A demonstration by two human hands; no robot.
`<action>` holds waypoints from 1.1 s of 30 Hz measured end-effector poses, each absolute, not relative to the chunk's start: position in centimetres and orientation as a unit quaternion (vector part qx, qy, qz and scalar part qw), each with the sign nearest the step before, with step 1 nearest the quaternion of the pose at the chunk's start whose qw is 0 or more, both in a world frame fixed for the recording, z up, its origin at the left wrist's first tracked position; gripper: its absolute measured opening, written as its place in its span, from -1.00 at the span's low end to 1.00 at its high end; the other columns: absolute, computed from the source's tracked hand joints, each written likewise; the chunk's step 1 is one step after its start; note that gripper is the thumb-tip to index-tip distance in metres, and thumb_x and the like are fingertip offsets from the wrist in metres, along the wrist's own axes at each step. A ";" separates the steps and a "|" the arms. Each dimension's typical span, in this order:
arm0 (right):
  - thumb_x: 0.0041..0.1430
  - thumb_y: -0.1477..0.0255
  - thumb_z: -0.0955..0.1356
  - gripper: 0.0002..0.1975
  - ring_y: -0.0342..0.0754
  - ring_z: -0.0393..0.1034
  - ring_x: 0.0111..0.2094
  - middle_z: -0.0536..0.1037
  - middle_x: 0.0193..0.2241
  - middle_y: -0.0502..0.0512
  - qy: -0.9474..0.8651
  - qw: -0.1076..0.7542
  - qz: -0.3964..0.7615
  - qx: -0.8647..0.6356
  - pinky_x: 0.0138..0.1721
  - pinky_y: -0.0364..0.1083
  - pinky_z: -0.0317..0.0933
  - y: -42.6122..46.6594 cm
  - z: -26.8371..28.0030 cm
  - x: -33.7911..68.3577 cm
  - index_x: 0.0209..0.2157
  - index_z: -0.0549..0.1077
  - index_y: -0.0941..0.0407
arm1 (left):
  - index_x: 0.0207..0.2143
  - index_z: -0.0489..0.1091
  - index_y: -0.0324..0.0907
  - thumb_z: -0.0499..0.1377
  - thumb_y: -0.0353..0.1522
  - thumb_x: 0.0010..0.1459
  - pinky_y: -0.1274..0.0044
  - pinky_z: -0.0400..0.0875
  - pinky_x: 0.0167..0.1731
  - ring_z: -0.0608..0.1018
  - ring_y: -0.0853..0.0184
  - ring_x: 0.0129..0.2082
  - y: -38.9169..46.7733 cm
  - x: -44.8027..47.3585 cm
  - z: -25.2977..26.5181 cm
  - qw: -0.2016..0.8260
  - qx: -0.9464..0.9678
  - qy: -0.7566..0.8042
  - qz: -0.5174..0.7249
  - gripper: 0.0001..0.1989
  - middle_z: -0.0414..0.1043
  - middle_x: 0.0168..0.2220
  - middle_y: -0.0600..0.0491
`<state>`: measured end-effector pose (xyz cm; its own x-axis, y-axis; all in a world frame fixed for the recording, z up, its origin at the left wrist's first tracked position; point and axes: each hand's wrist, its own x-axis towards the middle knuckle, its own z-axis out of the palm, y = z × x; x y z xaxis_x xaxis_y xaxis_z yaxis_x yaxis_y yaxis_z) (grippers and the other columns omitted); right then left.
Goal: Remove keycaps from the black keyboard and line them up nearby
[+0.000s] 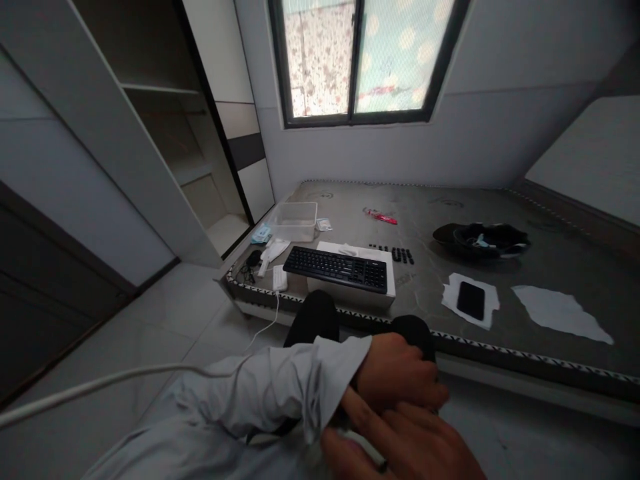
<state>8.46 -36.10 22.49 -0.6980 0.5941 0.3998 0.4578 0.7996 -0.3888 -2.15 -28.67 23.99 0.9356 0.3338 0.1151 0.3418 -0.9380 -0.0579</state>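
Note:
My left hand (pixel 400 373) reaches in from the left in a pale grey sleeve (pixel 285 383). Its fingers are curled in loosely, and I see nothing in them. Just below, my right hand (pixel 405 443) lies across the left wrist. Its index finger and thumb close on the sleeve's cuff (pixel 320 407), partly hidden between them. A dark band shows at the left wrist, too little of it to name. Beyond both hands, a black keyboard (pixel 340 268) rests tilted on a white box (pixel 393 280), apart from them.
Several loose black keycaps (pixel 403 255) lie behind the box. On the bed-like platform (pixel 420 293) are a clear plastic bin (pixel 296 221), a white power strip (pixel 280 278), a red item (pixel 385 218), a black cap (pixel 480 240) and a phone (pixel 471 300) on white paper. A white cable (pixel 125 375) crosses the left foreground.

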 end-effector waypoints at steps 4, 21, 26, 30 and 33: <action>0.24 0.30 0.28 -0.62 -0.07 0.46 -0.55 0.58 -0.07 -0.03 -0.921 0.294 -0.008 -0.254 -0.62 -0.08 0.28 -36.5 24.6 8.4 0.07 0.42 -0.30 | -0.34 0.48 -0.11 0.28 -0.38 0.10 0.50 0.04 -0.74 0.55 0.33 -0.47 -28.6 -1.2 23.9 0.035 -0.988 -0.143 -0.052 -0.96 0.51 -0.42 0.12; 0.26 0.48 0.18 -0.67 -0.17 0.43 -0.56 0.59 -0.07 0.06 -0.868 0.337 -0.159 -0.329 -0.53 -0.18 0.19 -37.4 25.7 9.7 -0.12 0.52 -0.02 | -0.27 0.45 -0.14 0.20 -0.32 0.22 0.53 0.25 -0.64 0.52 0.39 -0.39 -27.3 1.1 25.1 -0.022 -0.997 -0.066 -0.033 -0.91 0.50 -0.35 0.12; 0.24 0.45 0.17 -0.64 -0.15 0.45 -0.54 0.56 -0.02 0.09 -0.866 0.333 -0.129 -0.351 -0.52 -0.18 0.23 -37.0 25.5 10.0 -0.09 0.52 -0.02 | -0.25 0.44 -0.14 0.21 -0.35 0.21 0.55 0.27 -0.63 0.54 0.40 -0.38 -26.4 1.5 24.5 -0.043 -0.998 -0.046 -0.026 -0.93 0.52 -0.32 0.10; 0.26 0.43 0.16 -0.65 -0.14 0.46 -0.56 0.57 -0.05 0.08 -0.868 0.330 -0.147 -0.340 -0.54 -0.19 0.24 -36.9 25.3 10.4 -0.10 0.52 -0.03 | -0.27 0.44 -0.08 0.20 -0.33 0.21 0.51 0.25 -0.63 0.56 0.35 -0.36 -26.6 1.5 24.7 -0.031 -0.995 -0.093 -0.013 -0.95 0.53 -0.31 0.11; 0.27 0.42 0.16 -0.65 -0.14 0.45 -0.58 0.57 -0.04 0.08 -0.871 0.319 -0.158 -0.337 -0.58 -0.20 0.23 -36.9 25.2 10.6 -0.10 0.53 -0.03 | -0.29 0.44 -0.03 0.18 -0.28 0.23 0.49 0.25 -0.63 0.56 0.32 -0.34 -26.8 1.5 24.8 -0.021 -0.991 -0.133 -0.001 -0.93 0.53 -0.30 0.11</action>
<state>10.64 -36.91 25.17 -0.5683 0.4868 0.6634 0.6888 0.7225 0.0599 1.52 -26.83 24.77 0.9648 0.2631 -0.0033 0.2630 -0.9639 0.0413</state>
